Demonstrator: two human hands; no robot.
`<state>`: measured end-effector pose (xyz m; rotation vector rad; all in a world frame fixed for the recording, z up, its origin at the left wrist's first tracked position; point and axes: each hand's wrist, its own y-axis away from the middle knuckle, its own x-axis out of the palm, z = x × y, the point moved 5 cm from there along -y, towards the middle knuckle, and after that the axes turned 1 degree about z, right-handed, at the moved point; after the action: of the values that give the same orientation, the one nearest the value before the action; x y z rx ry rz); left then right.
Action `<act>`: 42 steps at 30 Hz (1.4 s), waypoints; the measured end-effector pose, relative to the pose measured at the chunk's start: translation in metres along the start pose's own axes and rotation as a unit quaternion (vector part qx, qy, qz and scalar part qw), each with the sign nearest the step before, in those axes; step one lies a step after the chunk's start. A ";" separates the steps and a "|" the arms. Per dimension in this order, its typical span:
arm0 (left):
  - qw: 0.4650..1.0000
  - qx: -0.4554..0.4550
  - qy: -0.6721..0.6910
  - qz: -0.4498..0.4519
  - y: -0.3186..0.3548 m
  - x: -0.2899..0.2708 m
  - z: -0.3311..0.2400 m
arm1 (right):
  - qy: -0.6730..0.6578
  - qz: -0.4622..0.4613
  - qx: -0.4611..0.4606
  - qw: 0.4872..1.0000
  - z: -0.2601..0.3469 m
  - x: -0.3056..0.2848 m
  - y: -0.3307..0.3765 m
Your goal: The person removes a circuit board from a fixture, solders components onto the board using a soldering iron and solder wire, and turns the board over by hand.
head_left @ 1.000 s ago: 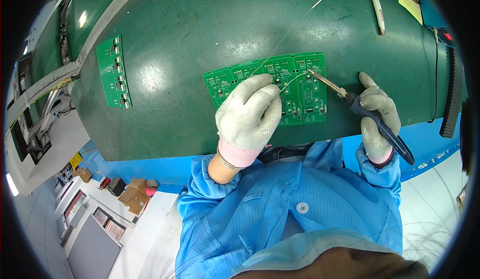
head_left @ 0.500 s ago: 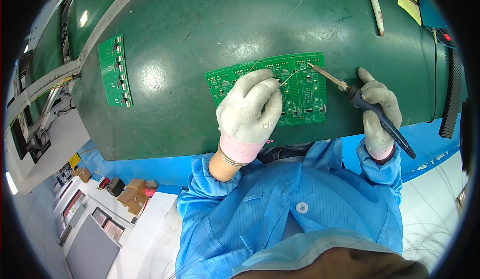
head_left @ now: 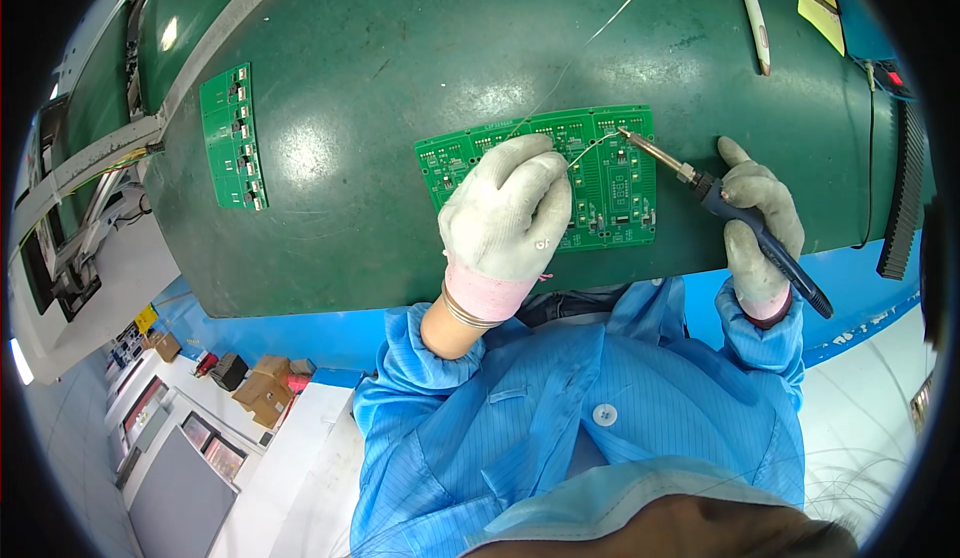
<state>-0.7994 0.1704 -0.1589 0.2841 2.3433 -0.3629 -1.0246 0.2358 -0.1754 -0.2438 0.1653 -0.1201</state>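
A green circuit board [head_left: 630,173] lies on the green work surface in front of me. My left hand [head_left: 508,203], in a whitish glove with a pink cuff, is over the board's left half and hides part of it. Its fingers pinch a thin solder wire [head_left: 592,148], whose end reaches toward the board's upper right. My right hand [head_left: 762,218], gloved too, is closed around the dark blue handle of a soldering iron [head_left: 715,198]. The iron's tip meets the board's upper right part, close to the wire's end.
Another, smaller green board [head_left: 230,138] lies at the left. A white pen-like tool [head_left: 752,18] is at the far right, near a yellow pad [head_left: 822,20]. A black ribbed strip [head_left: 903,188] runs down the right edge. A metal frame [head_left: 150,133] borders the left side.
My left hand has shifted slightly right, and the solder wire's trailing length has swung to the right. The iron's tip stays at nearly the same spot on the board.
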 end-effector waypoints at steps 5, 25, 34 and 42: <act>1.000 -0.002 0.005 -0.006 0.004 -0.007 0.003 | -0.054 -0.026 -0.002 0.998 -0.003 0.000 0.002; 0.997 -0.026 -0.034 -0.065 0.020 -0.027 0.019 | -0.023 0.014 0.000 1.000 0.006 0.038 -0.003; 0.998 -0.018 -0.048 -0.044 0.020 -0.025 0.021 | -0.001 0.021 0.009 1.000 0.007 0.040 -0.003; 0.994 0.060 -0.086 -0.042 0.014 -0.023 0.017 | -0.005 0.019 0.001 1.000 0.008 0.039 -0.002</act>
<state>-0.7678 0.1752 -0.1569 0.2024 2.1713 -0.5482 -0.9848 0.2303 -0.1736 -0.2389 0.1607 -0.0818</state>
